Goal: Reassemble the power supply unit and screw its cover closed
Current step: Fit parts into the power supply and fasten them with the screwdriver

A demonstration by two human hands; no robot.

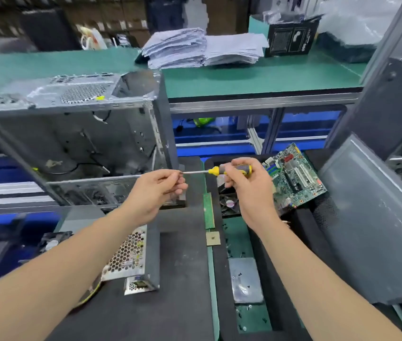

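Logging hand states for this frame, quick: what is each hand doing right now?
Left hand: closed, pinching the tip of the screwdriver; a screw there cannot be told.
Right hand: closed around the screwdriver's handle.

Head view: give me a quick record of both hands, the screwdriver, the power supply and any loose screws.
right hand: grips the screwdriver handle, shaft pointing left
left hand: fingers pinch the screwdriver tip; any screw there is too small to tell
power supply unit: on the black mat, lower left, untouched
loose screws: scattered on the green strip and metal plate
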